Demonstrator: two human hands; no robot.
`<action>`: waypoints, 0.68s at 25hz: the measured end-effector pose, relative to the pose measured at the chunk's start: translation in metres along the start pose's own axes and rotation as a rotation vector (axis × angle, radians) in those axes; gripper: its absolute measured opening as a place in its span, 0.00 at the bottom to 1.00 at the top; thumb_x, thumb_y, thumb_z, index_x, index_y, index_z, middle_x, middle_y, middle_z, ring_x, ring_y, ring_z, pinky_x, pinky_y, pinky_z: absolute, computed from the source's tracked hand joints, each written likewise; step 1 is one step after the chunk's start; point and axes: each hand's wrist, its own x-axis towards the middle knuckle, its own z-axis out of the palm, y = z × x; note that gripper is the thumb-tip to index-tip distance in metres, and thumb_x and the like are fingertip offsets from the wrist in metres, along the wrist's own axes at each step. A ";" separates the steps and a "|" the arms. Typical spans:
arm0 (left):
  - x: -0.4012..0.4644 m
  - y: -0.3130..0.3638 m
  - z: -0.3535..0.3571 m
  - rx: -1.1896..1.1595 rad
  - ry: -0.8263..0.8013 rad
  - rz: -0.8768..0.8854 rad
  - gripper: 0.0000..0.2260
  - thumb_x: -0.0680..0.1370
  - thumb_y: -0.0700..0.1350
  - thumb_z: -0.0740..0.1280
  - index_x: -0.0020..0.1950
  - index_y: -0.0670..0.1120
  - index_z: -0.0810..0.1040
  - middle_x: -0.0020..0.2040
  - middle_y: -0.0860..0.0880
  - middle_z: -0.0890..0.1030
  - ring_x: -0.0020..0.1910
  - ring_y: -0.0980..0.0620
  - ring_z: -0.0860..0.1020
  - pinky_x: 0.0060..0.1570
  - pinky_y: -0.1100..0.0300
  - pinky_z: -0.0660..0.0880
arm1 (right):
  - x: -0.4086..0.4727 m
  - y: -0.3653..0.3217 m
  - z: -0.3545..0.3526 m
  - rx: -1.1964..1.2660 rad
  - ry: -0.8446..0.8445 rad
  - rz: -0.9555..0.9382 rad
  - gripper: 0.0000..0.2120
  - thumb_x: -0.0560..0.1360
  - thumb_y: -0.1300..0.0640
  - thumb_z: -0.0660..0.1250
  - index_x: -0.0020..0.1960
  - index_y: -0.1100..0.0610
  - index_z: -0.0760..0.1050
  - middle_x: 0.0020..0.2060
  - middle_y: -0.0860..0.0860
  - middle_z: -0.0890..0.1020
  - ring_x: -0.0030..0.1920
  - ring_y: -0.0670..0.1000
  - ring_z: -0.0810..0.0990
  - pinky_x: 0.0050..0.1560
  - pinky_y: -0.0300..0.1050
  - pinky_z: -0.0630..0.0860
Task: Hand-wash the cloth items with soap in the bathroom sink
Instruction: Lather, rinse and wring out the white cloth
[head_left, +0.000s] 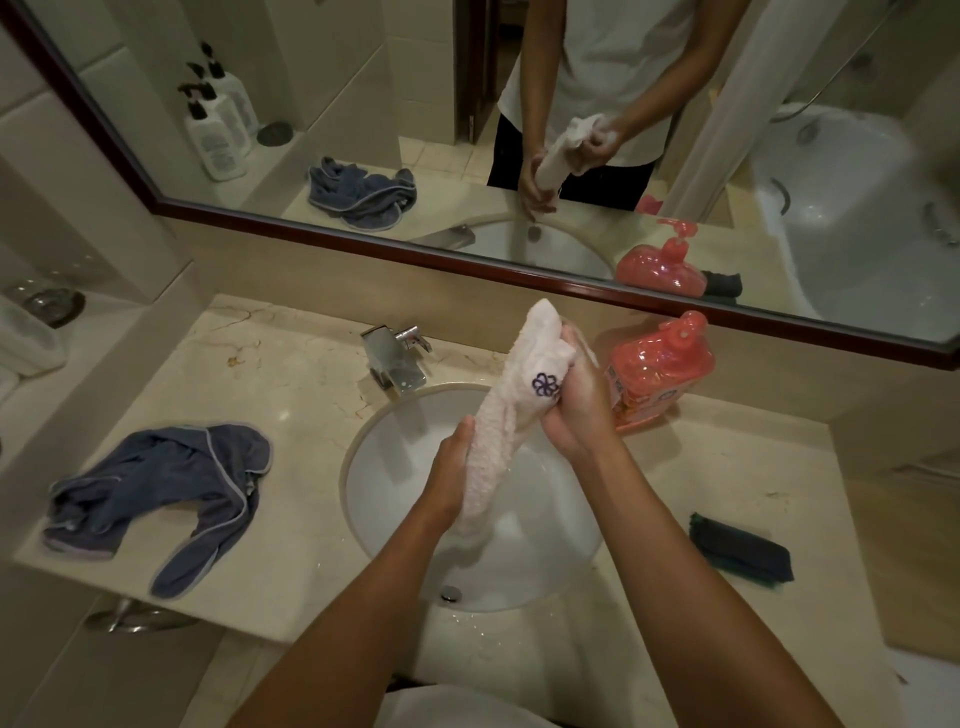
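Note:
A pale pink cloth (506, 426) with a purple flower mark is twisted into a long roll over the white round sink (384, 499). My left hand (452, 470) grips its lower part. My right hand (576, 400) grips its upper part, where the cloth bunches above my fingers. A blue-grey cloth (156, 493) lies crumpled on the counter to the left of the sink. At the right of the sink, by the mirror, stands a pink soap pump bottle (660, 369).
A chrome faucet (397, 358) stands behind the sink. A dark folded cloth (740, 551) lies on the right of the beige counter (291, 374). The mirror (519, 130) spans the wall behind. Glass items (49, 304) sit on a ledge at far left.

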 end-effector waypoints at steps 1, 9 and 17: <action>0.000 -0.002 -0.003 -0.003 0.035 0.006 0.26 0.79 0.66 0.61 0.59 0.45 0.82 0.53 0.41 0.86 0.55 0.40 0.83 0.53 0.51 0.79 | 0.002 0.000 -0.005 0.035 0.028 0.008 0.10 0.84 0.54 0.58 0.50 0.55 0.76 0.39 0.50 0.79 0.40 0.48 0.78 0.42 0.43 0.76; 0.013 0.037 0.010 -0.251 0.300 -0.056 0.23 0.84 0.58 0.61 0.56 0.38 0.82 0.47 0.41 0.85 0.47 0.44 0.84 0.50 0.51 0.80 | -0.033 0.058 -0.013 -0.595 0.119 0.047 0.07 0.79 0.53 0.68 0.45 0.55 0.81 0.39 0.48 0.82 0.40 0.48 0.80 0.40 0.43 0.75; 0.006 0.048 0.031 -0.011 0.298 -0.002 0.19 0.86 0.52 0.58 0.46 0.40 0.78 0.40 0.44 0.81 0.39 0.49 0.80 0.37 0.59 0.75 | -0.017 0.075 0.003 -0.820 0.467 -0.084 0.21 0.81 0.47 0.64 0.30 0.51 0.71 0.32 0.50 0.81 0.34 0.52 0.78 0.38 0.48 0.73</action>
